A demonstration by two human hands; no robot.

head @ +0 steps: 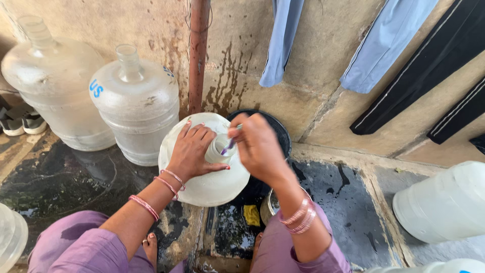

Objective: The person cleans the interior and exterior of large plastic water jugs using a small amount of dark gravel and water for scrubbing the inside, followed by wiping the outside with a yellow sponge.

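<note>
Hands at the neck of a big translucent water jug point(204, 174), which stands on the wet stone floor point(65, 177) right before your knees, close to the stained wall point(237, 65). Your left hand point(194, 149) lies flat and spread on the jug's shoulder, thumb and forefinger curving round the neck; the grip is wide and braces the jug rather than clasping it. Your right hand point(257, 146) hovers just above the mouth, its grip narrow, pinching a thin purple-handled tool point(228, 145), perhaps a brush, whose lower end dips into the opening. What is on its tip you cannot tell.

Behind the jug sits a dark round tub point(280, 132), mostly hidden by your right hand. A rusty vertical pipe point(198, 50) runs up the wall just behind the jug. To the left stand two more large clear jugs point(136, 108), uncapped and upright, side by side against the wall, with a pair of sandals point(22, 124) beyond them. A white jug point(444, 202) lies on its side to the right, well apart. Blue cloth point(280, 40) and dark garments point(429, 65) hang on the wall above. A yellow scrap point(251, 215) lies on the floor between your knees, beside the rim of a metal vessel point(270, 205).
</note>
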